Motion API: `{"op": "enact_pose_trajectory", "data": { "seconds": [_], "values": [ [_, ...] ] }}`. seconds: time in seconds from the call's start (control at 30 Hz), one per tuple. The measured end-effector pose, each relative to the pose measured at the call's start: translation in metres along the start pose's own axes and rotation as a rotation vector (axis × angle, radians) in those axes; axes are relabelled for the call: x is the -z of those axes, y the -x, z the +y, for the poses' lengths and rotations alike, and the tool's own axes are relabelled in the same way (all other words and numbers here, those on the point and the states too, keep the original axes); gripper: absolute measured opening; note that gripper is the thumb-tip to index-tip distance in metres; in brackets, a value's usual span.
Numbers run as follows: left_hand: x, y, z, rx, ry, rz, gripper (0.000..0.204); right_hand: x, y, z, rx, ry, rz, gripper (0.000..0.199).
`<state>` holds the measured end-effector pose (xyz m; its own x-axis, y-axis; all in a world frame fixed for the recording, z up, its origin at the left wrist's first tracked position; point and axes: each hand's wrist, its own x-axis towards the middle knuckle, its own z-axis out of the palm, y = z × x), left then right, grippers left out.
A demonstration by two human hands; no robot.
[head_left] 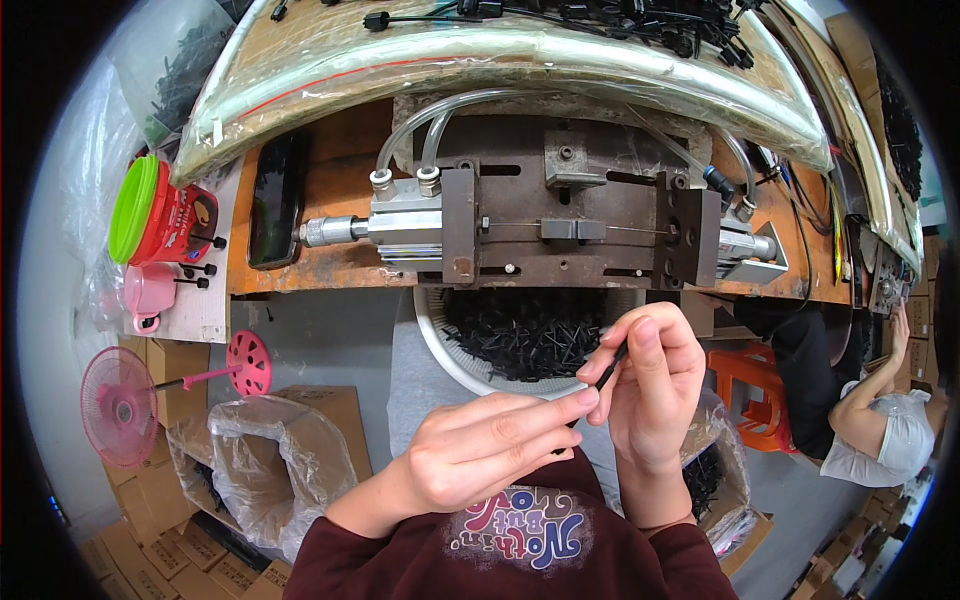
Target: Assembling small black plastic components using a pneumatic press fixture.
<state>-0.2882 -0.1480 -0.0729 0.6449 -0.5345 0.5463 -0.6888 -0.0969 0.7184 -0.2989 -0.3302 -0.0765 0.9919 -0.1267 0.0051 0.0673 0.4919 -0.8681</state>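
In front of my chest both hands meet at a slim black rod-like part (611, 368). My right hand (655, 385) pinches it between thumb and fingertips. My left hand (490, 445) has its fingers pressed together, and its fingertips close on the lower end of the same part. More black bits poke out below the left fingers; I cannot tell whether they belong to that part. Just beyond my hands a white basin (437, 345) holds many small black parts (525, 335). Above it, a dark metal fixture (520, 240) carries a small grey block (566, 230) at its middle.
Pneumatic cylinders (405, 225) with clear hoses flank the fixture on the wooden bench (340, 190). A plastic-wrapped tray edge (500, 55) runs behind. A red tub (180, 215), pink fan (120, 405) and bagged box (260, 460) are left; an orange stool (752, 385) and another person (880, 430) are right.
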Motion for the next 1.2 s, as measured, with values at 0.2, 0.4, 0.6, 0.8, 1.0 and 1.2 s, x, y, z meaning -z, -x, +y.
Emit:
{"op": "enact_pose_trajectory", "data": {
  "seconds": [0.2,0.4,0.6,0.8,1.0,1.2],
  "values": [
    [-0.001,0.0005,-0.0013,0.001,0.015,0.014,0.033,-0.0005,0.0031,0.0015,0.005,0.013,-0.009,0.022],
    [-0.0021,0.0011,-0.0024,0.011,0.022,0.012,0.033,-0.0006,0.0043,0.0016,0.012,0.025,-0.002,0.02],
    [-0.0019,-0.0012,-0.0021,0.019,0.007,0.005,0.031,0.0014,0.004,0.0018,0.008,0.02,-0.011,0.02],
    [-0.0037,-0.0019,-0.0035,0.015,0.002,0.013,0.03,0.0018,0.0035,0.0024,0.013,0.035,-0.007,0.019],
    [-0.0036,-0.0024,-0.0052,0.008,-0.003,0.008,0.03,0.0032,0.0028,0.0044,0.009,0.026,-0.008,0.017],
    [-0.0046,-0.0067,-0.0068,0.028,-0.066,0.03,0.03,0.0074,-0.0015,0.0051,-0.162,-0.069,-0.051,0.011]
  ]
}}
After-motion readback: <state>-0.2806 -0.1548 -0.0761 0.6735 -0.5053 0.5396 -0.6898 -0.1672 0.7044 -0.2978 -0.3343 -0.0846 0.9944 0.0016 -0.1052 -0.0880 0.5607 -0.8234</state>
